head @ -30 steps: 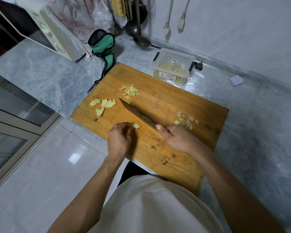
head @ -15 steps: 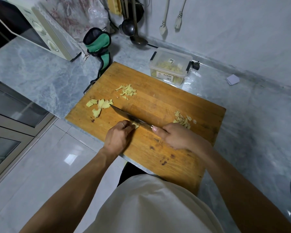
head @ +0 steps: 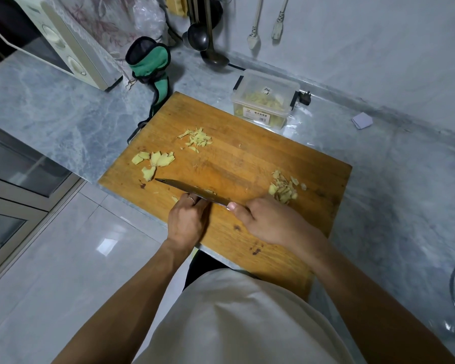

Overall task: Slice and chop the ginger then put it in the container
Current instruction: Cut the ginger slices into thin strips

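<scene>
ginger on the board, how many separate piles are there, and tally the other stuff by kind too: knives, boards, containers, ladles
ginger piles: 3, at and
knife: 1
cutting board: 1
container: 1
ladles: 2, at and
total: 8

Two hands meet low over the near edge.
Left hand (head: 188,222) curled, knuckles up; right hand (head: 269,223) clenched, thumb extended leftward.

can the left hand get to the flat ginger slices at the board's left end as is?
Probably yes. The left hand sits just below the ginger slices on the cutting board, bare board between. Only the knife tip lies near that path.
</scene>
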### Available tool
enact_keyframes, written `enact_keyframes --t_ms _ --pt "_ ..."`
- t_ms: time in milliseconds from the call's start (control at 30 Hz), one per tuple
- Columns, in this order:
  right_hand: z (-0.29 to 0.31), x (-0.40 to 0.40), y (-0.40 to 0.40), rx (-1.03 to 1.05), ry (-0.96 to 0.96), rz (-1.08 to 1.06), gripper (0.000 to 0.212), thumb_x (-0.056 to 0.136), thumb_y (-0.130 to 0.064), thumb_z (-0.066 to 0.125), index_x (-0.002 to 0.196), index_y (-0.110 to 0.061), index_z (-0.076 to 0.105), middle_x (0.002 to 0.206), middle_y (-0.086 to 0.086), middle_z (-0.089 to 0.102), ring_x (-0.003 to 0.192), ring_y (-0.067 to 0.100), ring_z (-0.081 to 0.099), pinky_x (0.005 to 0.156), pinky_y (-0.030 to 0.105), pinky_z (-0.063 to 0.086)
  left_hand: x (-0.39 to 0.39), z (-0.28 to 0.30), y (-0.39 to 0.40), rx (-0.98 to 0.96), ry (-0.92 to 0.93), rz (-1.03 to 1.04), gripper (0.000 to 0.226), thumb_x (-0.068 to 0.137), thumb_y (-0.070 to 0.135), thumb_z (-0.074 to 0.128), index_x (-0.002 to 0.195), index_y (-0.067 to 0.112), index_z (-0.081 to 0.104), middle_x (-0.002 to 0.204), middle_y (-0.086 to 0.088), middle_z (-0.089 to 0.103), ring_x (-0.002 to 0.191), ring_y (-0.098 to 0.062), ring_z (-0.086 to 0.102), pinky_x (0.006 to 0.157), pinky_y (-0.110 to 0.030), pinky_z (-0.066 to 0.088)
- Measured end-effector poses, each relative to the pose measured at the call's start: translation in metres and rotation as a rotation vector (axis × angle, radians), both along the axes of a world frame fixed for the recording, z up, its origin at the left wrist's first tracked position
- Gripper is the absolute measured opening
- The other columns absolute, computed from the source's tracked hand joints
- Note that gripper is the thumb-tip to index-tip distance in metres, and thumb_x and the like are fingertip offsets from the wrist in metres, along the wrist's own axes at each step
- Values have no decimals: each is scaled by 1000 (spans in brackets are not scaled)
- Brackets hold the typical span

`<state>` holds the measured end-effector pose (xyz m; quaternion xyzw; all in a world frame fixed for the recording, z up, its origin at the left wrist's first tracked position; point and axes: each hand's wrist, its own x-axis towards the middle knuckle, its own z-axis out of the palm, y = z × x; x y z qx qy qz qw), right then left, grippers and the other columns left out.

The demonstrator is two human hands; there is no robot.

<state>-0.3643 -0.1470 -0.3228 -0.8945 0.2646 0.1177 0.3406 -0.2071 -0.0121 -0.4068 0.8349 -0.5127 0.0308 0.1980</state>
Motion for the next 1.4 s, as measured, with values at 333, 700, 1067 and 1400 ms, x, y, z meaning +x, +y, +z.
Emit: enact_keyframes --t_ms 333,700,1067,1400 --pt "2 3 3 -23 14 -14 63 102 -63 24 66 -20 53 66 1 57 63 19 60 63 37 54 -7 -12 -2 -3 25 126 37 74 -8 72 105 14 75 99 -6 69 78 -32 61 52 -33 50" --pt "0 6 1 -41 33 12 63 103 -61 26 77 -16 60 67 -5 58 66 19 60 64 34 52 -8 -25 -4 -129 2 143 33 82 7 49 99 12 77 96 -6 70 80 -32 59 59 -33 49" --pt "-16 0 6 -83 12 -18 75 97 -72 20 87 -15 68 81 5 70 70 24 66 67 43 59 -11 -22 -4 -163 31 165 22 78 2 60 90 9 77 86 -9 69 79 -34 63 58 -34 50" --pt "-1 5 0 -51 25 4 71 101 -66 25 77 -13 65 75 6 65 71 25 65 73 43 58 -10 -26 -3 -158 47 184 27 77 -2 69 99 13 77 97 -6 70 83 -28 55 60 -33 49"
